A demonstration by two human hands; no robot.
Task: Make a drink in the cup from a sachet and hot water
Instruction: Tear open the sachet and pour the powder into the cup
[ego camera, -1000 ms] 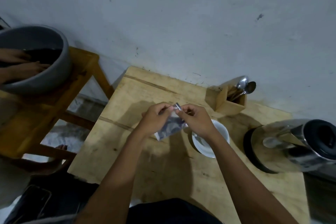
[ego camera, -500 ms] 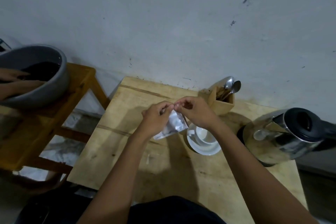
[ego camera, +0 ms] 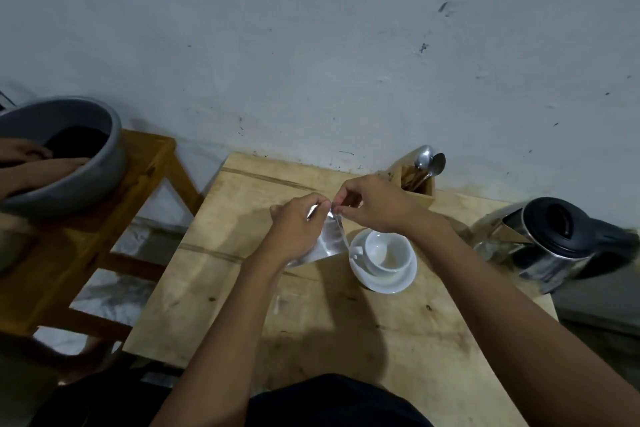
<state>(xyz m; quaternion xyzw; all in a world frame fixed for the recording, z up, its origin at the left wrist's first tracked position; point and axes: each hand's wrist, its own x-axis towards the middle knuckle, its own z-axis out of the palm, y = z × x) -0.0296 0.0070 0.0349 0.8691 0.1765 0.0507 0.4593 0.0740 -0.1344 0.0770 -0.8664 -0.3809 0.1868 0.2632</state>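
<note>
A silver sachet (ego camera: 327, 241) hangs above the wooden table (ego camera: 398, 333), just left of the cup. My left hand (ego camera: 299, 227) pinches its top left corner. My right hand (ego camera: 374, 206) pinches the top edge beside it, where a thin torn strip trails down. The two hands are a little apart. The white cup (ego camera: 388, 251) stands empty on a white saucer (ego camera: 398, 281), directly below my right wrist. A steel kettle (ego camera: 554, 246) with a black lid and handle stands at the table's right edge.
A wooden holder (ego camera: 420, 189) with spoons (ego camera: 429, 161) stands against the wall behind the cup. On a lower wooden stand (ego camera: 104, 225) to the left, a grey basin (ego camera: 104, 163) holds something dark, with another person's hands (ego camera: 34, 163) in it.
The camera has shifted, so the cup now shows clear of my right hand. My hands have drawn slightly apart at the sachet's top, and a torn strip now hangs from it.
</note>
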